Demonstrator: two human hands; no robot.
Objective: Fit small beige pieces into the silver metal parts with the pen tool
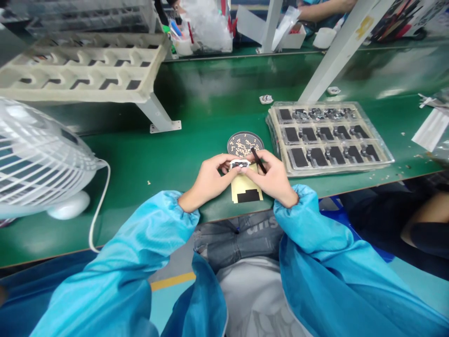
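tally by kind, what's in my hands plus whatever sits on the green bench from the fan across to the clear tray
fan: 1
beige rack: 1
round dish: 1
yellow sheet: 1
clear tray: 1
black stick: 1
white part: 3, one held, two loose
total: 9

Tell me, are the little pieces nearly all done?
Done: the tray is nearly full of dark parts; which are finished is unclear. In hand: left hand and right hand hold one small white part, the right also a dark stick. Left: black sticker on the yellow sheet.
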